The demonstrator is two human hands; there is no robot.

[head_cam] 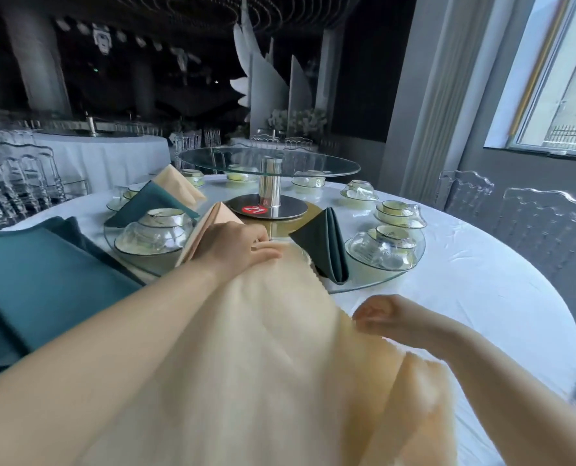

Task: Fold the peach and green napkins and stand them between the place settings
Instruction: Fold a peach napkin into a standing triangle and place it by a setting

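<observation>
at the near left a stack of flat teal cloths [41, 280] lies matte and smooth on the surface [465, 280], which is round under a white, faintly creased cover; behind it, at far left, a folded green napkin [148, 203] and a folded peach napkin [179, 186] stand as soft triangles among clear glass bowls [154, 235] turned over small rimmed dishes; another folded peach napkin [202, 237] stands just behind the left hand [236, 247]; that hand reaches forward with the forearm stretched out, palm down, fingers [266, 253] together and pressed flat on the far edge of a large loose peach napkin [263, 364]; this cloth is pale, finely woven and blurred, spread from the near edge toward the centre; at the centre a round glass turntable [270, 161] sits on a polished metal post with a red number tag at its base; right of the left hand a folded dark green napkin [327, 243] stands upright as a pleated wedge on the glass ring; the right hand [384, 314] is curled, fingers pinched narrow on the right edge of the loose peach napkin; clear moulded chairs [532, 223] stand at the far right.
</observation>
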